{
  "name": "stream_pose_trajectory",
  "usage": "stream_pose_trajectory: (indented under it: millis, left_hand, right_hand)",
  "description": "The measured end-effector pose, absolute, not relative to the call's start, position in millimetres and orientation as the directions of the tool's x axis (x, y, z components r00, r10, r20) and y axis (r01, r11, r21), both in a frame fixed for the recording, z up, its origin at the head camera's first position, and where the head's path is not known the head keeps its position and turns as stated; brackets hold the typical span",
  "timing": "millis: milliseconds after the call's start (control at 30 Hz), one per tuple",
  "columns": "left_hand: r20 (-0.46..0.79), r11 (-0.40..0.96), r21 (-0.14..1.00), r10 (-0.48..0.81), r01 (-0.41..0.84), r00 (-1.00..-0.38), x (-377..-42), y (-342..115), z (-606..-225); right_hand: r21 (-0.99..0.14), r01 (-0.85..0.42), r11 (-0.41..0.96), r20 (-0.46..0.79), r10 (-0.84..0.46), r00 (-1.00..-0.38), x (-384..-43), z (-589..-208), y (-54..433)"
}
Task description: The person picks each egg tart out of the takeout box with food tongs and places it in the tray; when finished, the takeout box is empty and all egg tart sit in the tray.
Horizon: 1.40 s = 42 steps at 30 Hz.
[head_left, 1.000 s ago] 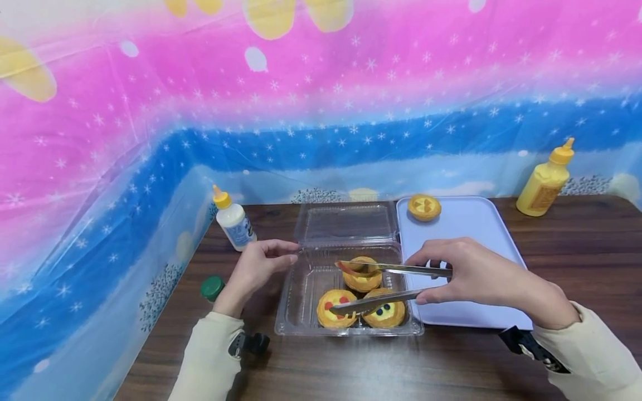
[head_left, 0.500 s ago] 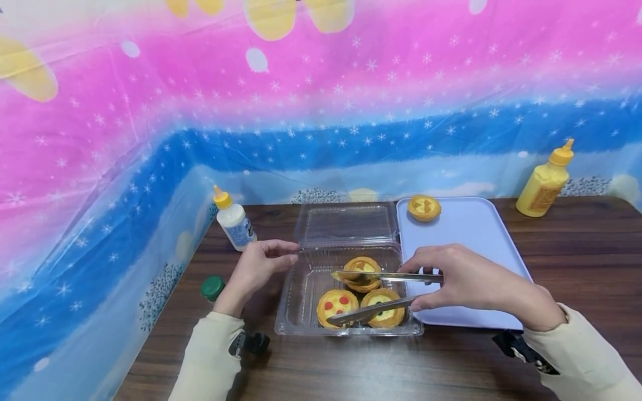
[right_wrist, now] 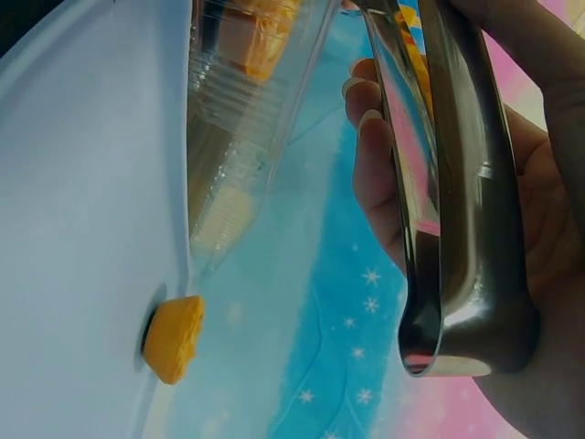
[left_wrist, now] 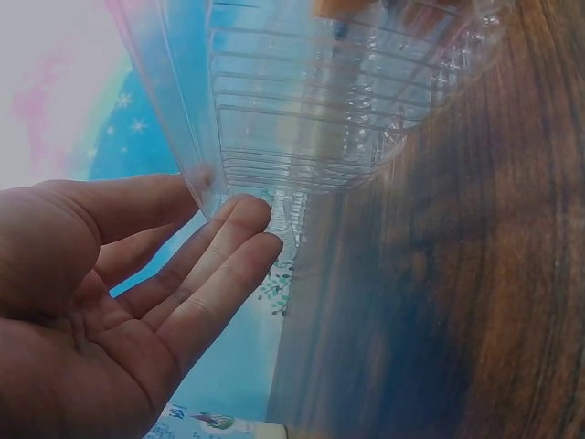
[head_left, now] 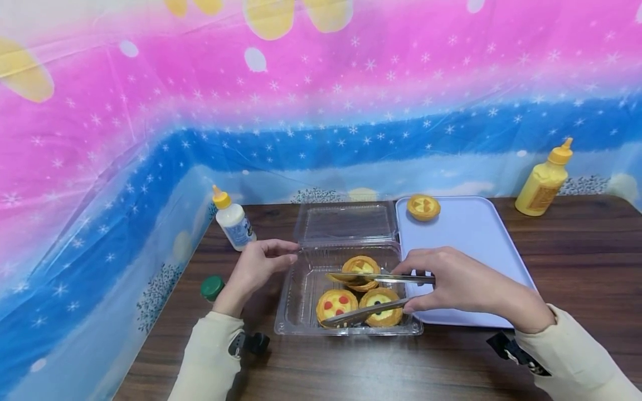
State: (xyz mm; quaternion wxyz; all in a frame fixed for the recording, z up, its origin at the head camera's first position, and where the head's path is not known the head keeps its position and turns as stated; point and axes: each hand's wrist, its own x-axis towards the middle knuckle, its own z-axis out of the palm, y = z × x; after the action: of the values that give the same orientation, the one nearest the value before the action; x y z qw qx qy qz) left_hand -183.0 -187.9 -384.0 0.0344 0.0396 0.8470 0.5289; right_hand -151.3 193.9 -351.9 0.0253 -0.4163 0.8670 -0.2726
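My right hand (head_left: pixel 453 278) grips a pair of metal tongs (right_wrist: pixel 480 219) by its handles. Its arms are spread and reach left over the clear plastic container (head_left: pixel 303 289), holding nothing between them. Inside lie three egg tarts: one with red dots (head_left: pixel 337 303), one with dark dots (head_left: pixel 385 318) and one with yellow pieces (head_left: pixel 362 266). One tongs arm crosses the yellow-topped tart; the other overlaps the front two. My left hand (head_left: pixel 258 267) pinches the container's upper left rim between thumb and fingers, as the left wrist view shows at the plastic corner (left_wrist: pixel 206 187).
The container's lid (head_left: pixel 346 223) is folded back behind it. To the right lies a pale tray (head_left: pixel 471 228) with another egg tart (head_left: pixel 423 208) at its far edge. A white bottle (head_left: pixel 234 225) and green cap (head_left: pixel 212 287) stand left, a yellow bottle (head_left: pixel 543 186) far right.
My right hand and the tongs have shifted left, and the upper tongs arm has come lower over the yellow-topped tart. The left hand stays at the rim.
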Motion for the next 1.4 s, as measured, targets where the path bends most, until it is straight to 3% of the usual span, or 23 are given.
stream_pose_trajectory:
  millis: [333,1100,1400]
  left_hand:
    - [-0.028,0.432,0.901,0.099,0.017,-0.995,-183,-188,-385]
    - [-0.002,0.435,0.9,0.106,0.044,-0.994,-184,-189,-387]
    - [-0.012,0.432,0.901,0.11,0.037,-0.994,-185,-188,-386]
  right_hand:
    - [-0.453,-0.743,0.493,0.222,-0.744,-0.63,-149,-356,185]
    - [-0.415,-0.715,0.562,0.171,-0.724,-0.668,-146,-362,175]
    - [-0.425,-0.74,0.521,0.207,-0.74,-0.64,-147,-361,178]
